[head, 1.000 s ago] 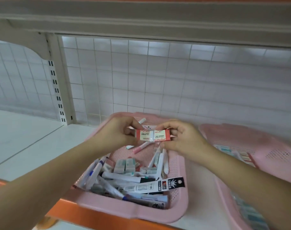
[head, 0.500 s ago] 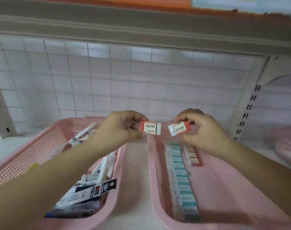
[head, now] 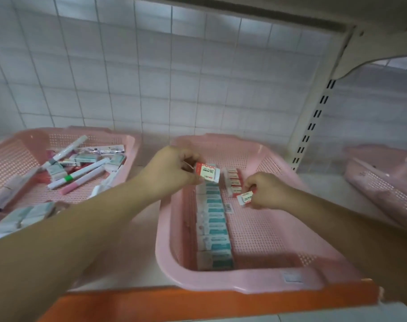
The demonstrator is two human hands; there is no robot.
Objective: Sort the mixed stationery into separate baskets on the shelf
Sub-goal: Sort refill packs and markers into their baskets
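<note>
Two pink baskets stand side by side on the shelf. The left basket [head: 16, 145] holds mixed pens, markers and erasers. The middle basket [head: 244, 282] holds a long row of teal erasers [head: 213, 226] and a short row of red erasers [head: 234, 180]. My left hand [head: 172, 170] pinches a red-and-white 2B eraser [head: 207, 172] above the back of the middle basket. My right hand [head: 266, 191] pinches a second 2B eraser [head: 245, 198] low inside the basket, just in front of the red row.
A third pink basket [head: 383, 182] sits to the right beyond the slotted white shelf upright [head: 314, 122]. The shelf has an orange front edge [head: 198, 303] and a white wire grid back. An upper shelf hangs overhead.
Both hands have gone from the mixed basket to the middle basket, each with one eraser. The right hand has dropped down into the basket beside the red row.
</note>
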